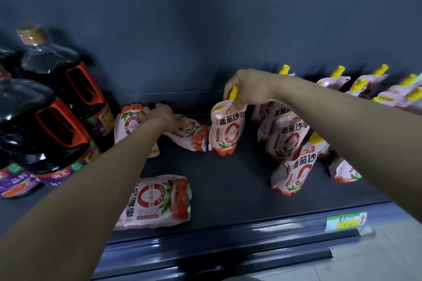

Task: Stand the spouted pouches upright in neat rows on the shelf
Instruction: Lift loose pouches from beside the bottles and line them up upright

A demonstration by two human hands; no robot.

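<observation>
Hands reach into a dark shelf (228, 178) stocked with white and red spouted pouches capped in yellow. Right hand (249, 86) is closed around the yellow spout of one pouch (226, 132), which hangs straight below the grip with its long axis vertical and its red base touching or just above the shelf floor; which of the two cannot be told. This held pouch sits mid-shelf, just left of a row of standing pouches (285, 137) that leans a little and runs from the back toward the front edge. More upright pouches with yellow caps (356, 85) line the back right.

Left hand (159, 114) lies further back and to the left, palm down, fingers pressing on a fallen pouch (127, 125) that rests beside large dark bottles (52, 102). Whether the fingers have closed around it or only rest on top cannot be told. Another pouch (189, 132) lies flat between the two hands, its long axis running left to right. A fourth pouch (157, 201) lies flat near the front lip, nearer to the left arm.

Shelf floor is flat, dark and matte, with an open patch in front of and around the held pouch. Setting it down seems to call only for lowering it straight, close beside the standing row. A green price tag (346, 221) marks the front rail.
</observation>
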